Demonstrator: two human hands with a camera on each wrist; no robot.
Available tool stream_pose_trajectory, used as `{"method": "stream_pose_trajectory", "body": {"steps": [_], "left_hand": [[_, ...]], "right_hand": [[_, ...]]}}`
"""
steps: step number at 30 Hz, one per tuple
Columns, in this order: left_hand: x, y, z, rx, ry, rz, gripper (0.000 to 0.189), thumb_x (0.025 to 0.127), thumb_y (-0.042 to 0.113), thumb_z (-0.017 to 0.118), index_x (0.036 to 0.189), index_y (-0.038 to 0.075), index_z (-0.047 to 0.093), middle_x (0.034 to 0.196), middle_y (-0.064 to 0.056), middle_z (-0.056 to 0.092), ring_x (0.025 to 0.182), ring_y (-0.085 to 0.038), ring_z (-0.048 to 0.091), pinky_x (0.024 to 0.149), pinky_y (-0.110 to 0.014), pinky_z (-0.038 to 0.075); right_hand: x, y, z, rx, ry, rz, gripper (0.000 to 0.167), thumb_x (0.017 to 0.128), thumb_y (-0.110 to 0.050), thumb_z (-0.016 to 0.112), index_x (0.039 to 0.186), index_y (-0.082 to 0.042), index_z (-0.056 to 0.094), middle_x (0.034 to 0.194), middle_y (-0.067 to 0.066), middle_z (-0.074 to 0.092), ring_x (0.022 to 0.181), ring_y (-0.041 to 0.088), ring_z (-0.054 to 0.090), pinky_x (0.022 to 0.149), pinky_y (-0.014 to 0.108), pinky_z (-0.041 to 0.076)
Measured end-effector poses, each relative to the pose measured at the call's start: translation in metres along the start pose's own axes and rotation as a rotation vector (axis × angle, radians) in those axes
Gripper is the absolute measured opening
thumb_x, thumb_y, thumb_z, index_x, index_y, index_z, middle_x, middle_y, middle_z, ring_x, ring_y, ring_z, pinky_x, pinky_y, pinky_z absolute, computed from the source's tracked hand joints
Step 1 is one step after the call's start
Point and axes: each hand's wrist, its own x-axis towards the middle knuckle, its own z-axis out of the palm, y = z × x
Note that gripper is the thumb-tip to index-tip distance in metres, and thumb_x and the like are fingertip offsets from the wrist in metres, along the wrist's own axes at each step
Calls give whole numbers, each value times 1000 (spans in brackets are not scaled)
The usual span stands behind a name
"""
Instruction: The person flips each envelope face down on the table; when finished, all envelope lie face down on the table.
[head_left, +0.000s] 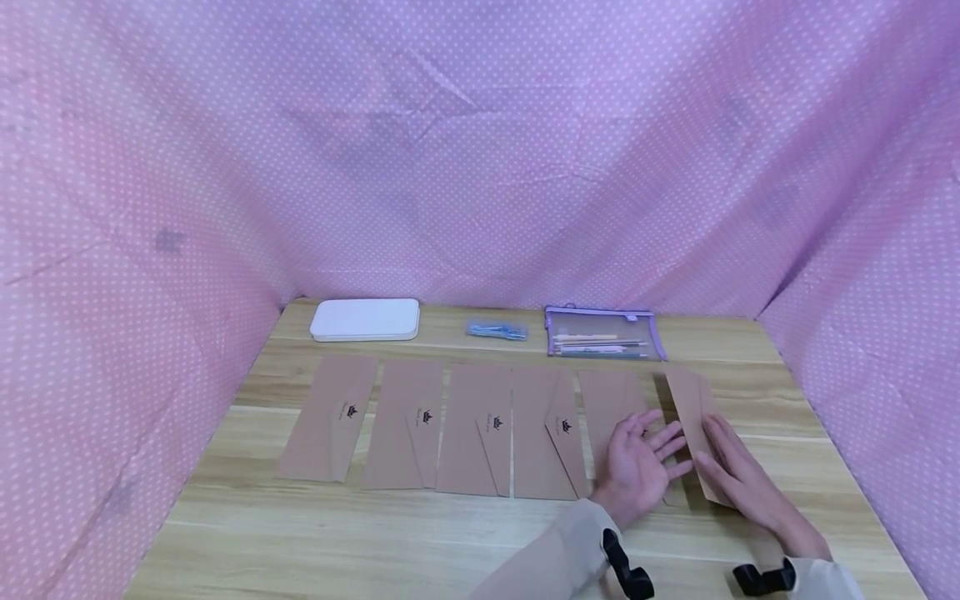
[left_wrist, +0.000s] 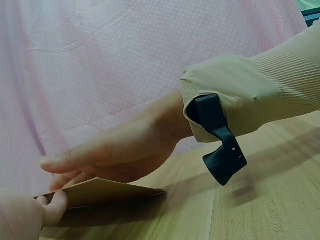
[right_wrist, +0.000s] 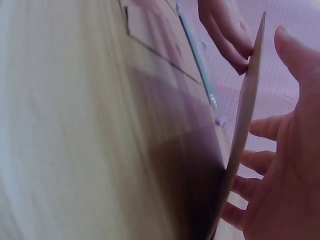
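A brown kraft envelope (head_left: 693,425) stands tilted on its edge at the right end of a row of similar envelopes (head_left: 472,425). My right hand (head_left: 738,479) rests along its right face, and in the right wrist view the fingertips (right_wrist: 260,161) touch that face with the thumb apart. Palm up, my left hand (head_left: 637,471) has spread, relaxed fingers at the envelope's left side. Both the right hand (left_wrist: 135,145) and the left hand's fingers (left_wrist: 55,207) by the envelope's edge show in the left wrist view. Beneath the left hand, another envelope (head_left: 603,396) is partly covered.
Along the back of the wooden table (head_left: 300,542) lie a white flat case (head_left: 365,319), a small clear pack with blue items (head_left: 497,331) and a purple-edged mesh pouch (head_left: 600,322) with pencils. Pink dotted cloth (head_left: 480,167) encloses the back and sides.
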Motion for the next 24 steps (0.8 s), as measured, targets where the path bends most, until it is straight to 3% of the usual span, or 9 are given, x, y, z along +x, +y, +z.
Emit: {"method": "stream_pose_trajectory", "body": {"steps": [4,10,14,16,20,24], "left_hand": [[-1,1,2,-5,-9,-8,61,99,45,36,145,5,38,148,-24,49,137,-40,44,117,-71,26],[-3,3,5,22,-41,-29,60,97,51,40,142,12,44,144,-18,54,128,-31,50,110,-53,41],[-4,2,6,37,-69,-32,56,96,53,41,136,15,49,145,-18,54,127,-29,51,108,-50,43],[-4,3,7,39,-83,-39,55,96,52,41,135,16,50,145,-18,55,126,-29,51,109,-50,43],[-6,4,9,61,-116,-49,52,98,50,36,136,18,51,146,-17,55,123,-25,53,101,-42,47],[-8,6,11,74,-153,-59,51,100,49,33,137,18,50,149,-19,52,122,-22,54,94,-34,49]], "right_hand": [[0,-7,-1,27,17,-53,67,104,-14,46,157,7,10,160,41,2,146,-10,-6,104,-8,-2],[0,-14,-7,59,62,-59,68,103,-9,46,160,-3,11,161,37,12,146,2,21,97,-3,26],[0,-17,-11,78,59,-59,67,103,-7,43,161,-9,9,161,35,16,134,-16,26,90,-1,32],[-1,-18,-12,95,49,-64,68,104,-7,40,162,-11,6,167,24,12,127,-25,24,90,-1,33],[-1,-19,-12,151,28,-84,70,104,-6,37,162,-17,-1,170,-9,2,128,-26,23,92,-1,32],[0,-21,-12,207,-6,-79,72,105,-7,34,162,-24,-8,169,-13,-8,131,-22,22,93,1,33]]}}
